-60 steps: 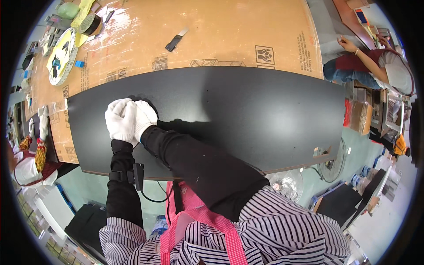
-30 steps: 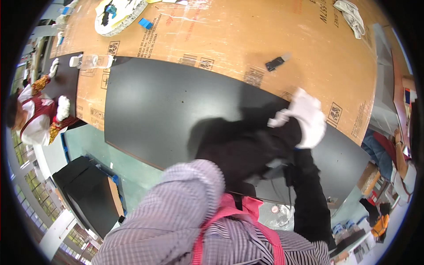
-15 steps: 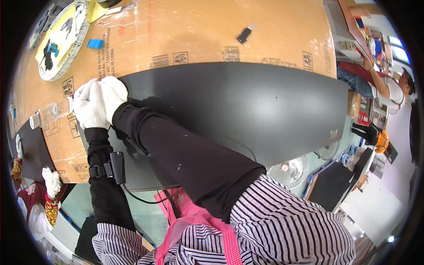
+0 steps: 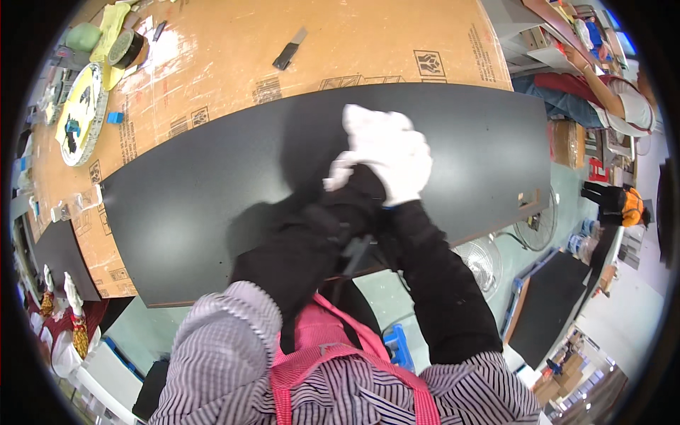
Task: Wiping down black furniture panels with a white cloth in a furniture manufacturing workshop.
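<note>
A long black panel [image 4: 212, 184] with a smooth, dull sheen lies on the cardboard-covered table in front of me. Both my hands wear white knit gloves and meet over the panel, right of its middle. My right hand [image 4: 398, 152] has its fingers bunched; whatever is under them is hidden. Close against it on the left, my left hand [image 4: 341, 170] is partly covered by its black sleeve and the other glove, so its fingers cannot be made out. Beyond the panel's far edge lies a small black-handled tool [image 4: 287, 55] with a pale flat blade.
Printed cardboard [image 4: 212, 57] covers the table. At far left stand an oval tray [image 4: 91, 138], a small blue block [image 4: 115, 117] and a round tin [image 4: 126, 49]. A clear bottle [image 4: 83, 201] lies by the panel's left end. A floor fan [image 4: 482, 265] stands beyond the near edge. Other people work nearby.
My two gloved hands have moved together from the panel's left end to right of its middle. The view has shifted, showing more of the panel's left part.
</note>
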Tool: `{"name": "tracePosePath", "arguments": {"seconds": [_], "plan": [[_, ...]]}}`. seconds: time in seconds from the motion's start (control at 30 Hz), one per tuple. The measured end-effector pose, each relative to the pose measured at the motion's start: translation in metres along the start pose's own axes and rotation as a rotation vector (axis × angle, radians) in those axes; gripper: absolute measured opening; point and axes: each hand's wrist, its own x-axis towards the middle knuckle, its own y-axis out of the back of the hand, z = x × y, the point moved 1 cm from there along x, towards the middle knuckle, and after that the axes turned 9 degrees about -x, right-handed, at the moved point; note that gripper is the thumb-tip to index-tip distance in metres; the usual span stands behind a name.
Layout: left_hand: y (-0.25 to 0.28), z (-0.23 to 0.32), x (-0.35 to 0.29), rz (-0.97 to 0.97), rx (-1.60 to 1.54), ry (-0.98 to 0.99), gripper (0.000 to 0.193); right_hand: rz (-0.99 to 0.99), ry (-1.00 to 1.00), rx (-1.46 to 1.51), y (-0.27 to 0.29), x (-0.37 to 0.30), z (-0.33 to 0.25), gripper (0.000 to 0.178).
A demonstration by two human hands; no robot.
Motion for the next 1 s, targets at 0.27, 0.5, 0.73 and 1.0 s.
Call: {"name": "tracePosePath", "arguments": {"seconds": [0.27,0.5,0.73,1.0], "plan": [[-0.088,-0.185,0.056,-0.420,2.065,-0.197,0.025,-0.143,-0.015,-0.407,0.089,0.042,0.136,0.035],[-0.030,-0.092,0.011,-0.435,2.581,-0.109,0.039,-0.216,0.172,-0.420,0.050,-0.008,0.032,0.031],[0.046,0.177,-0.112,-0.136,2.139,-0.248,0.024,-0.362,0.485,-0.225,-0.064,-0.120,-0.167,0.026],[0.151,0.475,-0.292,0.263,2.596,-0.391,0.047,-0.545,0.854,0.114,-0.214,-0.241,-0.426,0.021]]}}
